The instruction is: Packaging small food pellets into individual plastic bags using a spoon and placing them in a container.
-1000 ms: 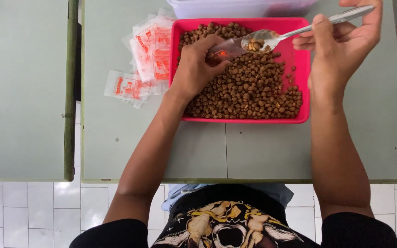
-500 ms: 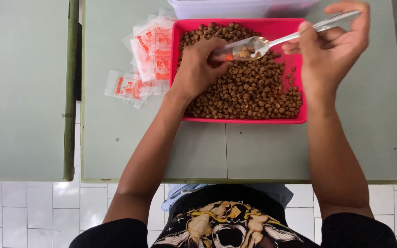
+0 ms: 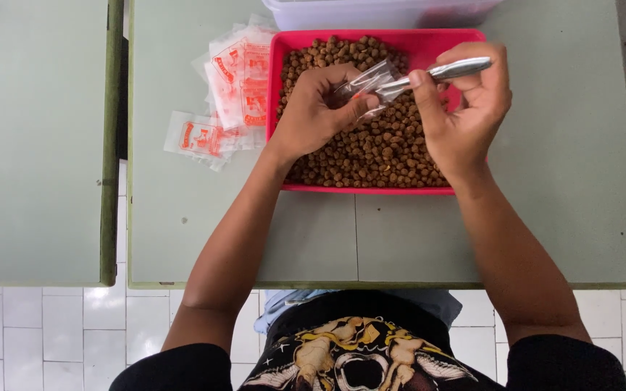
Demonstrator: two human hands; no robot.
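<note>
a: nearest the camera, what shows?

b: a black shirt [image 3: 360,355] with a gold print, and two bare forearms reaching out over a pale green table [image 3: 530,232]. white floor tiles [image 3: 38,333] lie below its near edge.

a: and the left hand?

b: the left hand [image 3: 320,108] hovers over a pink tray [image 3: 465,40], thumb and fingers closed in a pinch on a small clear bag [image 3: 362,81], holding its mouth toward the right.

a: the right hand?

b: the right hand [image 3: 465,108] is curled around a metal spoon [image 3: 443,71], thumb and fingers gripping the handle. the bowl end points left and sits at the bag's opening; the bag hides whether anything is in it.

a: where does the tray sit?

b: on the table's far half, full of brown pellets [image 3: 378,152]. both hands are above it, the bag and spoon meeting over its middle.

a: anything beside it?

b: just left of the tray, a loose pile of flat clear bags with orange print [image 3: 233,87], some overlapping, one touching the tray's edge. farther back, a clear tub [image 3: 371,11] stands against the tray's far rim. a second green table [image 3: 34,137] stands to the left, across a narrow gap.
</note>
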